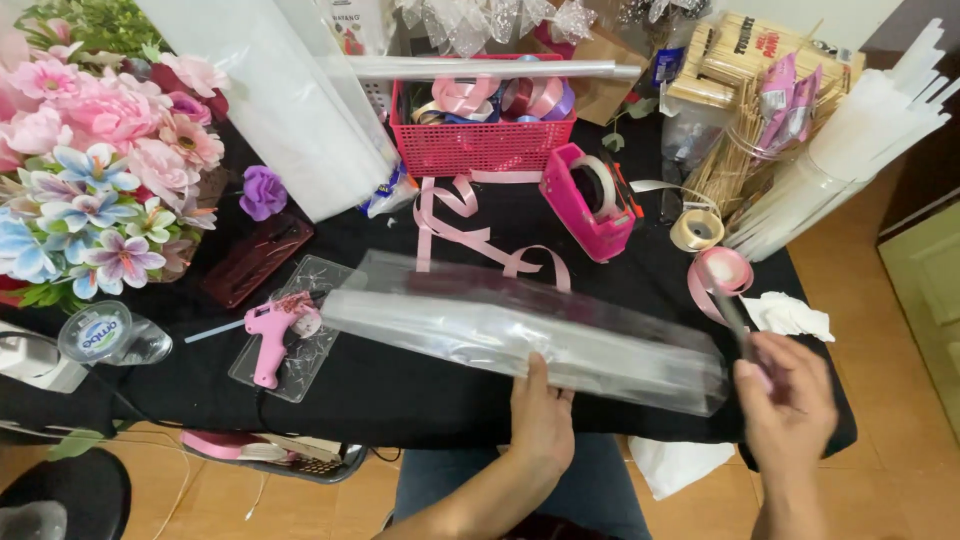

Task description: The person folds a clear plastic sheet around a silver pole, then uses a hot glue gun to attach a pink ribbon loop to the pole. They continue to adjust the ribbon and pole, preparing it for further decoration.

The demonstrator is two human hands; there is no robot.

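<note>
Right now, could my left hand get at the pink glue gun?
Probably yes: the left hand rests on the clear cellophane sheet, and the black cloth between it and the pink glue gun looks bare.

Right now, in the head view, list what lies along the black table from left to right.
Bunch of artificial flowers → pink glue gun → clear cellophane sheet, with the left hand on its near edge → pink tape dispenser → pink ribbon roll → white tissue.
</note>
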